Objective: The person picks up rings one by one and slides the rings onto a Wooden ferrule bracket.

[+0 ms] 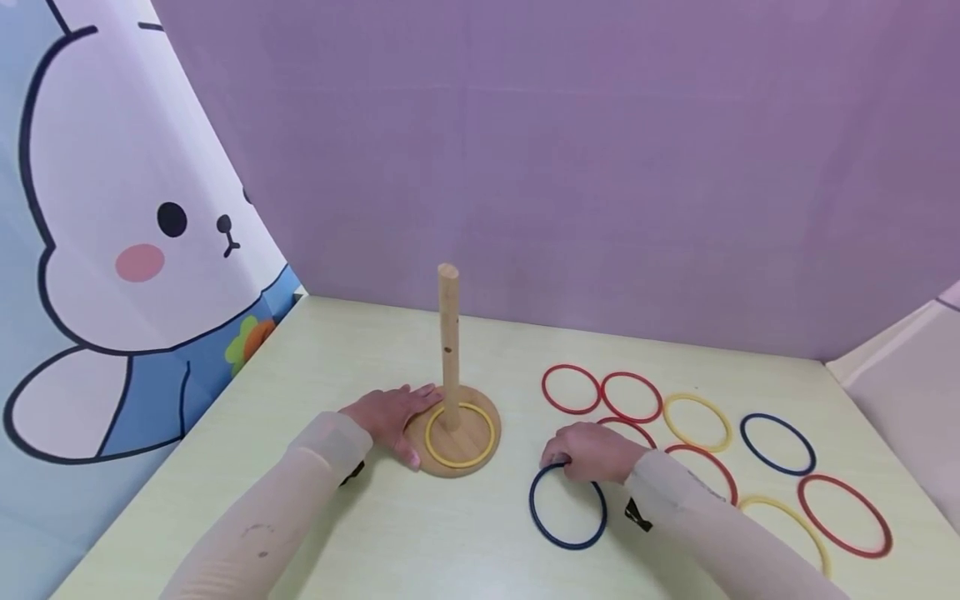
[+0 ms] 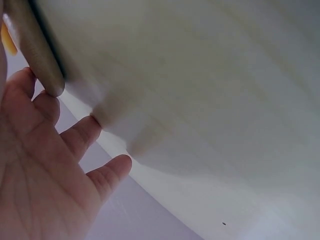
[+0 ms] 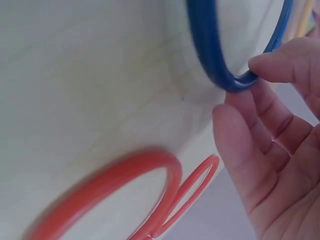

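As pale surface (image 1: 420, 550) carries everything, wooden stand (image 1: 450, 371) sits left; left hand (image 1: 390, 417), fingers spread, touches base (image 1: 474, 437), likely steadying it; right hand (image 1: 592, 452) pinches near-right blue ring (image 1: 573, 547) by far side, leaving opening clear; yellow ring (image 1: 459, 466) circles peg (image 1: 449, 325).

Pale tabletop (image 1: 513, 500) between the round wooden base (image 1: 469, 438) and the thin, dark blue ring (image 1: 573, 547) in the right hand (image 1: 596, 452) left a passable gap. The upright wooden post (image 1: 450, 350) blocked low crossings; the left hand (image 1: 386, 417) barred the base's left edge. A thin red ring (image 1: 720, 463) apparently obstructed beneath the right forearm (image 1: 712, 521).
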Tool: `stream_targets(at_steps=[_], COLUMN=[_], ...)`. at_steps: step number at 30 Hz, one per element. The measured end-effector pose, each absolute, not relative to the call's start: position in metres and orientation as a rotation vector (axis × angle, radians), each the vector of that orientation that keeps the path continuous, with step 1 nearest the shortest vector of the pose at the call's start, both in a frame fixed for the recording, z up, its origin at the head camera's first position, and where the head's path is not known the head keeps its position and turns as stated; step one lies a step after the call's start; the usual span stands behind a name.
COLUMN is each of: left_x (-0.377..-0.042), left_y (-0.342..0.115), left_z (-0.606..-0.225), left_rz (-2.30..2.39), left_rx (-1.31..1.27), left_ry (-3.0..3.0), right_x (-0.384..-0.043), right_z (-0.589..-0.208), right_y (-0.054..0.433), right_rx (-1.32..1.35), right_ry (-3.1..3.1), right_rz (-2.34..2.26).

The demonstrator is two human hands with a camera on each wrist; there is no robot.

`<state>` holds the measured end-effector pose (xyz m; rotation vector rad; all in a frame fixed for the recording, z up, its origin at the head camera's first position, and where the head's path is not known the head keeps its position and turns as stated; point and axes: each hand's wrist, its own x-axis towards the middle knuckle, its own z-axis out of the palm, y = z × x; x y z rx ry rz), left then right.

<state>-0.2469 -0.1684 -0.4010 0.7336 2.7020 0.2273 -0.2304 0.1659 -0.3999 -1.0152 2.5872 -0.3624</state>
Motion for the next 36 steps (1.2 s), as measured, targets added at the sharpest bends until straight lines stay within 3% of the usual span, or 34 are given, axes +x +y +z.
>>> stream_targets(at_steps=[36], left_x=[-0.248], left_y=[-0.170], left_z=[-0.404], left_rz=[0.208], left_rx=[0.774], left_ry=[2.710], right_x=[-0.215], right_z=[-0.389], right_y=[0.192], right_rx=[-0.679], right_ry=[2.199], right_rz=[-1.233])
